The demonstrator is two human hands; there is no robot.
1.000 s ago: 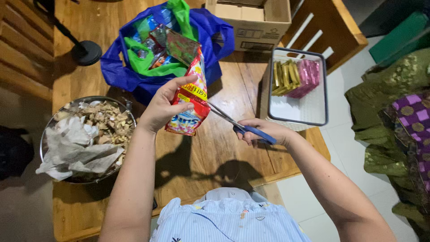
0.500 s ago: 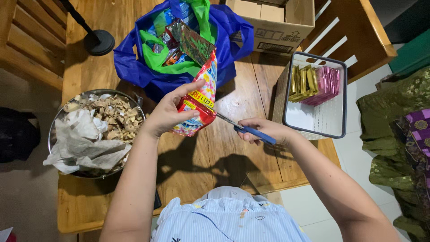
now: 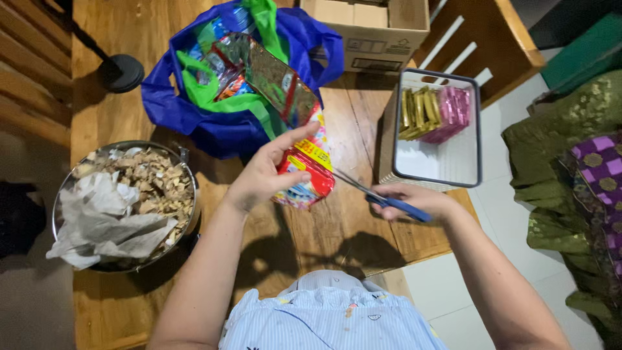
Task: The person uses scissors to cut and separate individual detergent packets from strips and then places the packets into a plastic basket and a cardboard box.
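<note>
Left hand (image 3: 262,178) grips the red sachet packet (image 3: 304,175); right hand (image 3: 411,199) clamps blue-handled scissors (image 3: 382,198). Blades could nick those fingers.

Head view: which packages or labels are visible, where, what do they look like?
Snack packet: in left hand, red, yellow, pink.
Scissors: in right hand, blue handles.
Cardboard box: top centre, brown.
Sachets: in white basket, gold and pink.

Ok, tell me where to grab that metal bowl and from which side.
Judging by its shape, take the bowl by its bare rim on the side nearest the left hand, coming from above. Paper spills over the opposite rim, and chopped bits heap inside, so only that edge seems free to pinch.
</note>
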